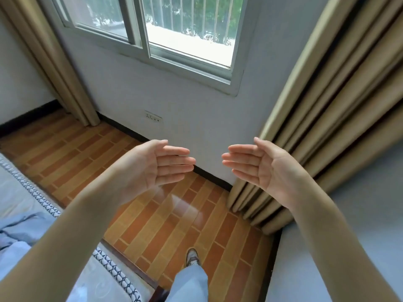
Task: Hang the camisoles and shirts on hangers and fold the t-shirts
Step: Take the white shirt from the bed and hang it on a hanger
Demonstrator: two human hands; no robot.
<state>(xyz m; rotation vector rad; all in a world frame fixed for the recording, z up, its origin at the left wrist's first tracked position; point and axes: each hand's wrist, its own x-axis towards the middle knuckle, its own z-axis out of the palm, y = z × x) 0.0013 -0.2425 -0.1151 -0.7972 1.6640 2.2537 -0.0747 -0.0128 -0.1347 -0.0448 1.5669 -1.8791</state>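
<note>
While palms face inward, left hand (152, 166), right hand (261, 168)

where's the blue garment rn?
In the head view, the blue garment lies crumpled at the lower left on the bed, beside the left forearm; both the left hand and right hand are empty.

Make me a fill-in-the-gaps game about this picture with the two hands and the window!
1. Both bare hands, left hand and right hand, are held out with palms facing ____.
2. The floor of orange-brown brick-pattern tiles meets a white wall under the ____.
3. The long beige fabric curtain hangs on the person's ____ side.
4. The crumpled light blue garment lies on the patterned bed cover, and neither hand ____ it.

Missing words: up; window; right; touches
</note>
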